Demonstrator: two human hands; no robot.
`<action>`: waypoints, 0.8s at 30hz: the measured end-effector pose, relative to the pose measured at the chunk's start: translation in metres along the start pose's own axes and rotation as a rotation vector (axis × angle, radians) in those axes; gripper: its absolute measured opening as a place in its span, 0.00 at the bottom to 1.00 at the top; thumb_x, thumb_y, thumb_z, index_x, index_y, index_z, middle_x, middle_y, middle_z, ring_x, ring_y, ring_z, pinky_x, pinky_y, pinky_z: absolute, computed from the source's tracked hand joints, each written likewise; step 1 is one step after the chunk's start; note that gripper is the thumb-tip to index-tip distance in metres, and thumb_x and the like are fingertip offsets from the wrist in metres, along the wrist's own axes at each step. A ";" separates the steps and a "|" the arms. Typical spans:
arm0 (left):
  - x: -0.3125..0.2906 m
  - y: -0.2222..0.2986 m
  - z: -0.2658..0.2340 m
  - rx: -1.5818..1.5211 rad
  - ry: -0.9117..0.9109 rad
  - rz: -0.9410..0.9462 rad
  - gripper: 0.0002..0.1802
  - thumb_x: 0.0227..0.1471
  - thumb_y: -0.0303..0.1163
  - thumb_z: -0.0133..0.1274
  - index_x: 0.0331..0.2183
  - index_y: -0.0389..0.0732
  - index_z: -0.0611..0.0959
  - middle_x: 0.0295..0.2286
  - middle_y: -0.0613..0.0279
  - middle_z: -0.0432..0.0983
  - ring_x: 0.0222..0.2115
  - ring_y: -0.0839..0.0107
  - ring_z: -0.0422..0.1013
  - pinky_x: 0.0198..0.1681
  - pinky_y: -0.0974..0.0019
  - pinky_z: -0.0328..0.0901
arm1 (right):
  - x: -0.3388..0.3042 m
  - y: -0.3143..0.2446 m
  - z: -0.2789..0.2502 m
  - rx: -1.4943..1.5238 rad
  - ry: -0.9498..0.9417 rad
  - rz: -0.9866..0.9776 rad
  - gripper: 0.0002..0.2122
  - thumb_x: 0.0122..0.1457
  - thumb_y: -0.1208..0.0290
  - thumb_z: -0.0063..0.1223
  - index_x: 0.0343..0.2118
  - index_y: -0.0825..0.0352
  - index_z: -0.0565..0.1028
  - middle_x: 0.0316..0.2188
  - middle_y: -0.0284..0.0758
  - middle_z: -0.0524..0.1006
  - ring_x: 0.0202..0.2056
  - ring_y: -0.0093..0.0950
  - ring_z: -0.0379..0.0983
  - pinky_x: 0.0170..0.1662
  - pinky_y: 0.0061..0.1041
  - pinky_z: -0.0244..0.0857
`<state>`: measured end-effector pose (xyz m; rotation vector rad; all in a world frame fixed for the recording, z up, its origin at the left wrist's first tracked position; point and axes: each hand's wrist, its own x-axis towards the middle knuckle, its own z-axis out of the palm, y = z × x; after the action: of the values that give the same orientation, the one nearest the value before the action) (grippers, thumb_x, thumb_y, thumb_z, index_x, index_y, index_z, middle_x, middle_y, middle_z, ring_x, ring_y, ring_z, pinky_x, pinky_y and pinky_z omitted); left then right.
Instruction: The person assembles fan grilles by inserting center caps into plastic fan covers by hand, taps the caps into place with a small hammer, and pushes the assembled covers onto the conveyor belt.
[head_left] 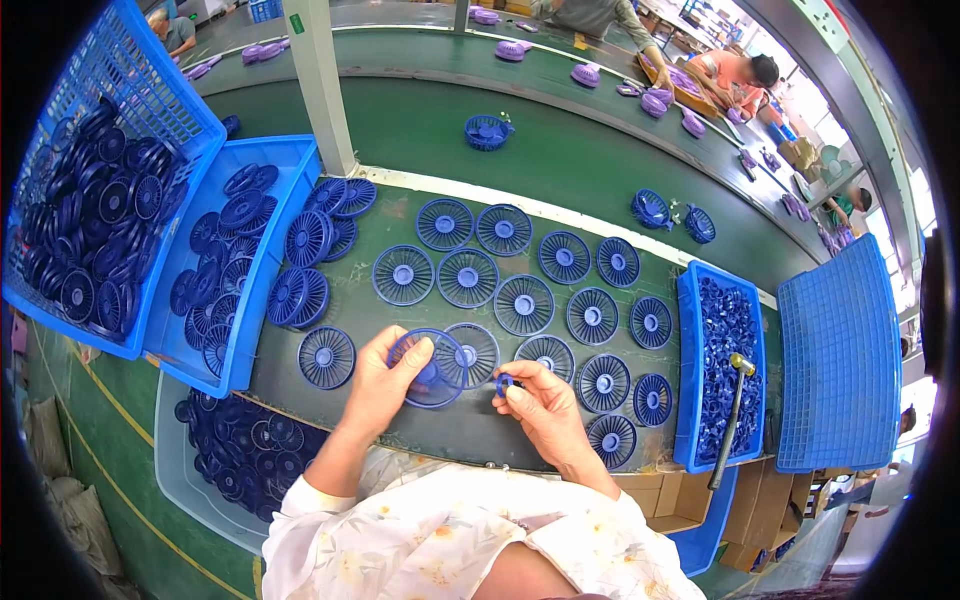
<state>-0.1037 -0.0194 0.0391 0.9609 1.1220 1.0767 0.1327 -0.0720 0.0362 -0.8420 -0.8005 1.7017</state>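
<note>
My left hand (376,388) grips a blue round fan grille (452,372), the thumb laid over its face, tilted above the table. To its right, my right hand (545,412) pinches a small blue plastic ring-like part (504,384) between thumb and fingers, a little apart from the grille. Several similar spoked grilles lie flat in loose rows on the dark green table beyond and to the right, one being a grille (524,305) near the middle. A single grille (326,357) lies left of my left hand, and small stacks (310,237) of them sit behind it.
On the left stand a blue tray (268,152) and a taller blue crate (200,110), both holding grilles. A hammer (735,420) lies across a blue tray (686,400) of small parts at right. Behind the table runs a green conveyor (400,125); other people work beyond it.
</note>
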 end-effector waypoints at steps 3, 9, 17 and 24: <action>-0.001 -0.022 0.011 -0.219 -0.044 -0.035 0.13 0.64 0.41 0.56 0.37 0.40 0.79 0.32 0.68 0.77 0.30 0.80 0.75 0.31 0.68 0.78 | 0.002 -0.003 0.004 -0.153 -0.030 -0.018 0.15 0.67 0.76 0.55 0.55 0.67 0.73 0.48 0.33 0.78 0.43 0.20 0.77 0.48 0.20 0.71; -0.002 -0.029 0.024 -0.421 -0.078 -0.090 0.12 0.68 0.38 0.50 0.41 0.39 0.79 0.36 0.62 0.80 0.34 0.74 0.79 0.39 0.65 0.78 | 0.006 -0.007 0.015 -0.301 0.024 -0.168 0.15 0.63 0.83 0.57 0.52 0.73 0.75 0.49 0.33 0.69 0.44 0.19 0.76 0.48 0.18 0.71; -0.009 -0.033 0.029 -0.423 -0.068 -0.147 0.09 0.66 0.31 0.49 0.41 0.37 0.78 0.38 0.57 0.80 0.37 0.70 0.80 0.41 0.62 0.79 | 0.016 -0.018 0.035 -0.930 0.035 -0.510 0.14 0.55 0.83 0.63 0.46 0.72 0.78 0.42 0.40 0.78 0.38 0.25 0.78 0.41 0.22 0.75; -0.011 -0.034 0.033 -0.445 -0.052 -0.139 0.15 0.59 0.21 0.50 0.49 0.36 0.74 0.42 0.54 0.79 0.40 0.68 0.79 0.44 0.61 0.79 | 0.019 -0.014 0.034 -0.985 0.193 -0.560 0.13 0.55 0.82 0.65 0.44 0.72 0.79 0.42 0.40 0.79 0.37 0.26 0.79 0.41 0.23 0.75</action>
<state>-0.0667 -0.0396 0.0142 0.5475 0.8430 1.1189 0.1067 -0.0539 0.0626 -1.2414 -1.5935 0.6596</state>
